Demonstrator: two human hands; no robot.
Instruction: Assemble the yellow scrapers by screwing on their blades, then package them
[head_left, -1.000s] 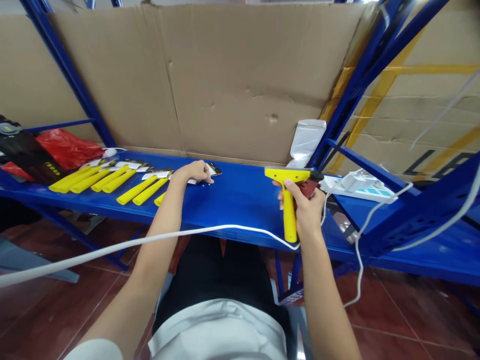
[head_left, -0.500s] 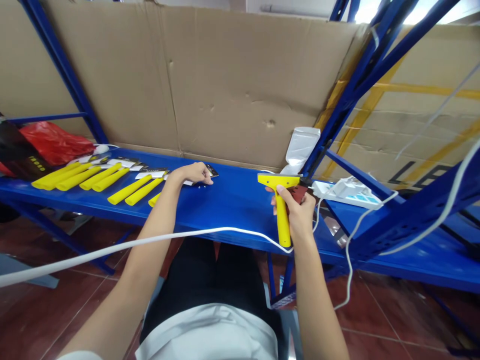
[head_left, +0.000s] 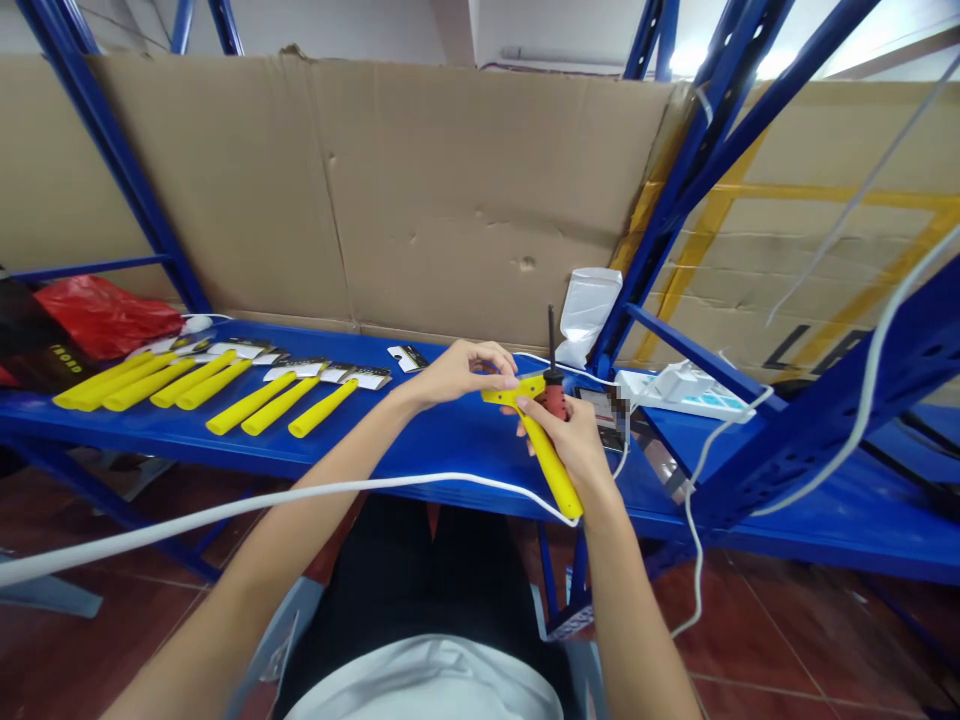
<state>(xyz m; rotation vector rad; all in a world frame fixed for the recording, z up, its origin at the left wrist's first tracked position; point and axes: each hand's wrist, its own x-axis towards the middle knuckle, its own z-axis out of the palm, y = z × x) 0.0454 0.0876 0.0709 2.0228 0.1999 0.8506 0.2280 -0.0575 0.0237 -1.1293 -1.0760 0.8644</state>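
Note:
My right hand [head_left: 574, 435] is closed around a yellow scraper [head_left: 551, 465], its handle slanting down to the right. In the same hand sits a screwdriver [head_left: 554, 395] with a red handle, its dark shaft pointing up. My left hand [head_left: 469, 372] has its thumb and fingers closed at the left end of the scraper's head; whether a small part is between the fingertips is hidden. On the blue table, left of my hands, lie several more yellow scrapers [head_left: 281, 408] with white and black cards at their heads.
A small black-and-white card [head_left: 407, 358] lies behind my left wrist. At the right are a white power strip [head_left: 686, 390], a dark flat device [head_left: 602, 412] and white cables. A white cable [head_left: 322, 487] crosses in front. Cardboard [head_left: 450, 200] stands behind the blue table [head_left: 442, 440].
My left hand has come from the small card on the table over to the scraper's head. The scraper has tilted, and the screwdriver in my right hand now points upward.

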